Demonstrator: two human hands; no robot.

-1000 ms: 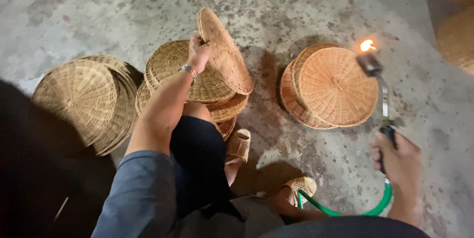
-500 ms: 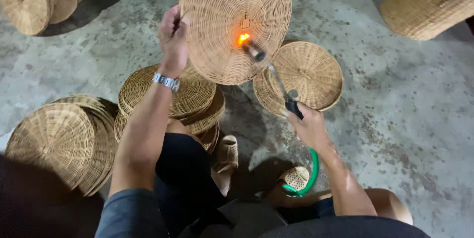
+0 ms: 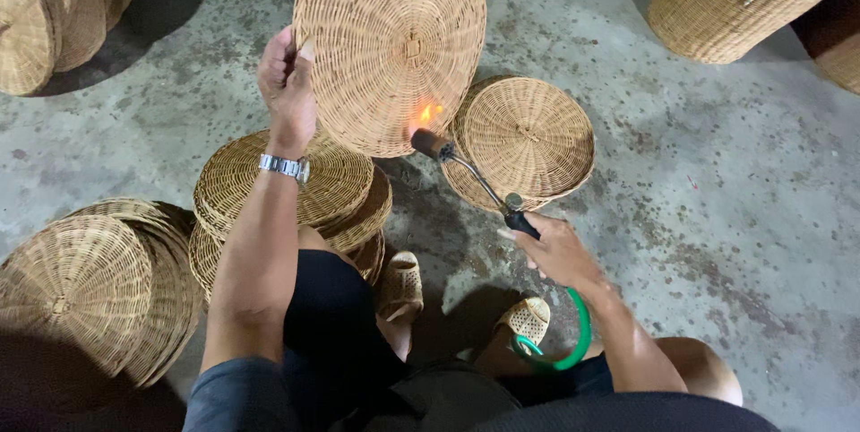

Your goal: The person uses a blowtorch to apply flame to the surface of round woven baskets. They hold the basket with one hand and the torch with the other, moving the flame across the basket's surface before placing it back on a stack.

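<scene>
1. While the left hand (image 3: pixel 287 91) holds a round woven lid (image 3: pixel 391 42) up on edge above the floor (image 3: pixel 717 217), its grip is clenched on the lid's left rim, thumb on the near face and fingers behind.
2. Judged from the one-hand hold, the lid is light. The tight weave looks stiff enough to keep its shape when held at one point on the rim.
3. The woven surface is rough, so slipping seems unlikely. The rim is the sound place to take hold; the small knot at the centre offers little purchase.
4. The right hand (image 3: pixel 555 248) is closed around the dark handle of a gas torch (image 3: pixel 466 172), with a green hose (image 3: pixel 573 342) looping back from it toward the person's knee.
5. The torch head sits just below the lid's lower edge, and a small flame (image 3: pixel 428 114) licks the weave there. Dry wicker is judged fragile to heat: it could scorch or catch if the flame lingers on one spot.
6. A stack of similar lids (image 3: pixel 296 185) rests on the floor under the left forearm, a single lid (image 3: pixel 524 141) lies beyond the torch, and a further pile (image 3: pixel 90 289) leans at lower left.
7. A tall basket (image 3: pixel 743 2) stands at upper right, well apart.
</scene>
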